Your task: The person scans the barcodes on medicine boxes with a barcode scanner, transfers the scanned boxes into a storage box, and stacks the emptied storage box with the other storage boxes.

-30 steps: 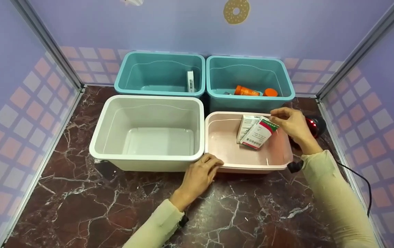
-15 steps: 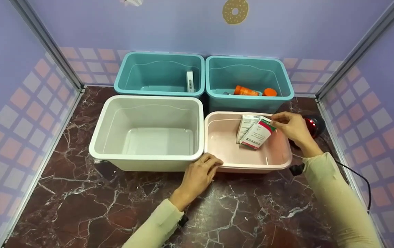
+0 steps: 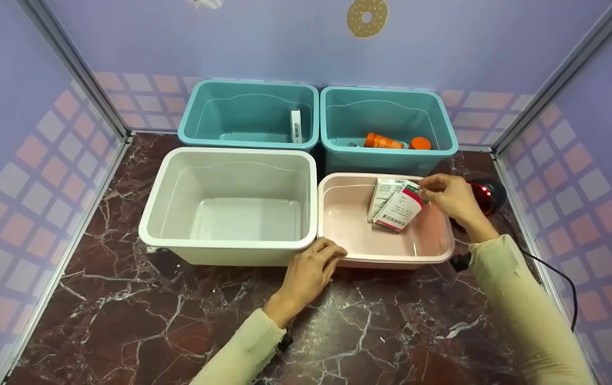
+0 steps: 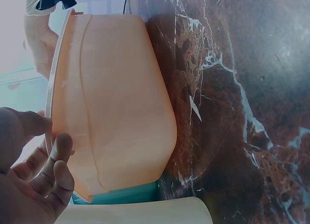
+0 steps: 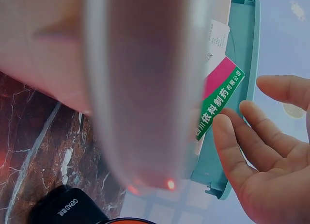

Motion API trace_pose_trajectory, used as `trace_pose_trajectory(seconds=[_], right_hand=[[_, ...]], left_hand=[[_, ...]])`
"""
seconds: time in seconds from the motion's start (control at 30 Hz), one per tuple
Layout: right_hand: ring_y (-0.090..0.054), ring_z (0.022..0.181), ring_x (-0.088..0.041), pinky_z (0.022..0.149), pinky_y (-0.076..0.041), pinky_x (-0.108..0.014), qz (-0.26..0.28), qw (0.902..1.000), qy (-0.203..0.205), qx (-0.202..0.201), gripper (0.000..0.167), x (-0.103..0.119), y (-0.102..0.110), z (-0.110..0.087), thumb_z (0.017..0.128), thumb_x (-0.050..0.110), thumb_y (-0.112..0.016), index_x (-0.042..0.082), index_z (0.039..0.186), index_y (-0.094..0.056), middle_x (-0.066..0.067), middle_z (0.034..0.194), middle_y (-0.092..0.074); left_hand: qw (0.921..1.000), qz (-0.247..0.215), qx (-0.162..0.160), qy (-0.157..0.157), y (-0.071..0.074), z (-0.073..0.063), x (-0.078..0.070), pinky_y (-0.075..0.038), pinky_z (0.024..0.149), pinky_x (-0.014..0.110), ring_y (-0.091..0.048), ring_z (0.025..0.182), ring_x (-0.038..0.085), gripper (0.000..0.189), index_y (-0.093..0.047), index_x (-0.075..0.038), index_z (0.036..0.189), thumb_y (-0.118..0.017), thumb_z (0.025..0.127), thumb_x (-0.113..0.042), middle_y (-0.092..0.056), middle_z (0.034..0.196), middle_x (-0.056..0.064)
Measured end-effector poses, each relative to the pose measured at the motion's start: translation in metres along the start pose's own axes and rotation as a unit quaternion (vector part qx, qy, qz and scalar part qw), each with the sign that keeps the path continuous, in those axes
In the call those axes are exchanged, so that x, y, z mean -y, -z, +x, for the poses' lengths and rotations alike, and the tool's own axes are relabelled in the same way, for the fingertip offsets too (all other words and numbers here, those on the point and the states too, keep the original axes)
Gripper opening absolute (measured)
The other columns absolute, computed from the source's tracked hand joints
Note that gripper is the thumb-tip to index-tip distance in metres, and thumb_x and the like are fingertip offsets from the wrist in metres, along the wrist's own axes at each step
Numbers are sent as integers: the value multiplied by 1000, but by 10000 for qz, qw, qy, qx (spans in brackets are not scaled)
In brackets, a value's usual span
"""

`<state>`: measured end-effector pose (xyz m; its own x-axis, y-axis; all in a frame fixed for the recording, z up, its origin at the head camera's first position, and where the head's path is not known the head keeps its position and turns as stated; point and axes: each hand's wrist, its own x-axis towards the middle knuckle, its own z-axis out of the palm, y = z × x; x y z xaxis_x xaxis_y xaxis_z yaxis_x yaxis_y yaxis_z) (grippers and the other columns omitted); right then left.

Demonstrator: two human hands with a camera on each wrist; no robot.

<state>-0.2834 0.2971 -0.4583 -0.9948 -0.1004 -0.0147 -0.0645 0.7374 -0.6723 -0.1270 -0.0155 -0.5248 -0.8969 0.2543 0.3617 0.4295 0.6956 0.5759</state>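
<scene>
In the head view my left hand is at the near left corner of the pink bin. The left wrist view shows its thumb and fingers pinching the bin's rim. My right hand reaches over the bin's far right corner, fingertips right at the green end of a white, red and green medicine box. Apart and loosely bent, those fingers overlap the box's edge in the right wrist view. The box leans on a second white medicine box inside the bin.
A white bin stands left of the pink one. Behind are two teal bins, one with a slim white box, one with orange containers. A black device with red lights and a cable sits at right.
My right hand has moved slightly down and toward the medicine box, its thumb now over the green end. The left hand and the bins have stayed in place.
</scene>
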Motion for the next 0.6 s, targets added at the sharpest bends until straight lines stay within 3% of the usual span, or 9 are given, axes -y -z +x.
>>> trace_pose_trajectory(seconds=[0.37, 0.6], right_hand=[[-61, 79, 0, 62, -51, -10, 185, 9991, 360, -81, 24, 1, -4, 0, 86, 7, -72, 3, 110, -72, -19, 106, -74], [-64, 83, -8, 65, -51, -9, 166, 9991, 399, -4, 26, -1, -8, 2, 84, 0, -72, 1, 110, -71, -20, 105, -74]], left_hand=[[9999, 116, -91, -86, -1, 1, 2, -59, 68, 28, -69, 84, 14, 13, -72, -22, 107, -65, 97, -21, -65, 106, -7], [9999, 85, -34, -53, -1, 0, 2, -59, 69, 28, -69, 84, 15, 13, -72, -22, 108, -65, 97, -21, -65, 107, -6]])
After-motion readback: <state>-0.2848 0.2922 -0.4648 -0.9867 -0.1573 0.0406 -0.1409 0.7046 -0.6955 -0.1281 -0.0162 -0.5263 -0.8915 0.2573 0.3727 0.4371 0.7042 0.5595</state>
